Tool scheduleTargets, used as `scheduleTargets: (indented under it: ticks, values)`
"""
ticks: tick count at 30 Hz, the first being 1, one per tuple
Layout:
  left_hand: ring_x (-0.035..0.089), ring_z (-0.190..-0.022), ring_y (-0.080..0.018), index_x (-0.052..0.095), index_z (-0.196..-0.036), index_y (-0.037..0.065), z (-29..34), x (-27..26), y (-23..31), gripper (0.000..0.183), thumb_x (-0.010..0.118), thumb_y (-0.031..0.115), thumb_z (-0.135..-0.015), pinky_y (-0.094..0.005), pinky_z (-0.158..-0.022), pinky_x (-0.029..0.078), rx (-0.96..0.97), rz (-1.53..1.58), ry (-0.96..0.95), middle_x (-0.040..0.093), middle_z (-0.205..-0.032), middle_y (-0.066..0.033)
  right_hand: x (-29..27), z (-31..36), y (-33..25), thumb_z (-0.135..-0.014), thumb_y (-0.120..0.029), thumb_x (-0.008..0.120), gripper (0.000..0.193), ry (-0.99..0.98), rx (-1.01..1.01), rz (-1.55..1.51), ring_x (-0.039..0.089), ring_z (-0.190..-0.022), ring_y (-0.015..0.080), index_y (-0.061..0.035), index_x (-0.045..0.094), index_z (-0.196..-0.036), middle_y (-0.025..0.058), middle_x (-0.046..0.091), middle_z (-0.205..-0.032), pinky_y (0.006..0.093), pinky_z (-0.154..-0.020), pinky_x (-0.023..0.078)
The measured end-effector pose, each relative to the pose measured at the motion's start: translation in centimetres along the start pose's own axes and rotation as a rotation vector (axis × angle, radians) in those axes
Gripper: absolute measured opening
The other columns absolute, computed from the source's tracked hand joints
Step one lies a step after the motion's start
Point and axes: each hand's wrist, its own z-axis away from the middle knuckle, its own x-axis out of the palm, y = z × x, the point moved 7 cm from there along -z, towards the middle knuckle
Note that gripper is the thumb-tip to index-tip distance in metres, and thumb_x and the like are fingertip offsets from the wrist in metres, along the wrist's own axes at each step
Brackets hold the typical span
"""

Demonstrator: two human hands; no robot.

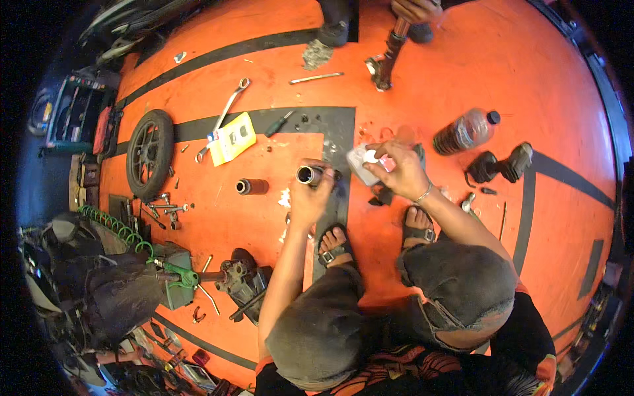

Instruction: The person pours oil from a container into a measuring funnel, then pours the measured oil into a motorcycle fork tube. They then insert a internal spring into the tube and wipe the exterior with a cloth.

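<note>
My left hand (312, 198) is wrapped around a short metal tube (306, 175), its open round end facing up toward me. To its right, my right hand (404, 173) pinches a small white piece (372, 156), too small to name for sure. Directly beside those fingertips is a translucent plastic container (360, 168), partly covered by the hand; whether the hand also grips it, I cannot tell. A similar dark cylinder (251, 187) lies on the orange floor left of my left hand. Both hands are above the floor between my sandalled feet.
Left lie a small wheel (149, 154), a ring spanner (228, 112), a yellow packet (234, 139) and a screwdriver (279, 124). A dark-filled bottle (466, 131) and black rubber-like parts (500, 165) lie right. Another person's hand (416, 10) holds a fork leg (389, 59) at the top.
</note>
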Motion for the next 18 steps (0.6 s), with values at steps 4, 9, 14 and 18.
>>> scheduleTargets:
  ticks: [4,9,14,18]
  values:
    - [0.053,-0.067,-0.007,0.062,-0.098,0.004,-0.3,0.8,1.9,0.009,0.069,0.009,-0.094,-0.0259,-0.061,0.045,0.044,-0.023,0.006,0.06,-0.075,0.0005,1.9,-1.3,-0.3,-0.085,-0.019,0.078,0.041,-0.064,-0.057,0.132,0.067,-0.103,0.0338,-0.0055,0.066,-0.121,0.0134,0.072,-0.105,0.044,-0.09,0.052]
    - [0.056,-0.068,-0.0079,0.061,-0.096,0.004,-0.1,0.0,1.4,0.01,0.069,0.008,-0.094,-0.0261,-0.062,0.047,0.045,-0.013,0.0,0.062,-0.076,-0.0017,2.2,-1.9,-1.8,-0.085,-0.02,0.077,0.03,-0.09,-0.084,0.235,0.067,-0.104,0.0342,-0.0044,0.066,-0.109,0.0148,0.071,-0.105,0.0455,-0.089,0.051]
    - [0.06,-0.067,-0.0122,0.06,-0.094,0.004,-0.4,0.3,1.9,0.013,0.071,0.01,-0.092,-0.0291,-0.062,0.05,-0.008,-0.058,-0.017,0.065,-0.077,-0.0054,1.8,-2.1,-1.9,-0.084,-0.014,0.074,0.03,-0.124,-0.22,0.348,0.066,-0.102,0.0357,-0.0026,0.062,-0.109,0.016,0.068,-0.102,0.0449,-0.086,0.052]
    - [0.06,-0.067,-0.0119,0.06,-0.092,0.004,-0.4,0.1,1.5,0.013,0.071,0.011,-0.092,-0.0292,-0.062,0.049,-0.004,-0.04,-0.017,0.065,-0.076,-0.0052,1.8,-2.6,-2.6,-0.086,-0.013,0.068,0.034,-0.221,-0.144,0.155,0.065,-0.102,0.0397,-0.0022,0.059,-0.117,0.0191,0.067,-0.107,0.0468,-0.087,0.053]
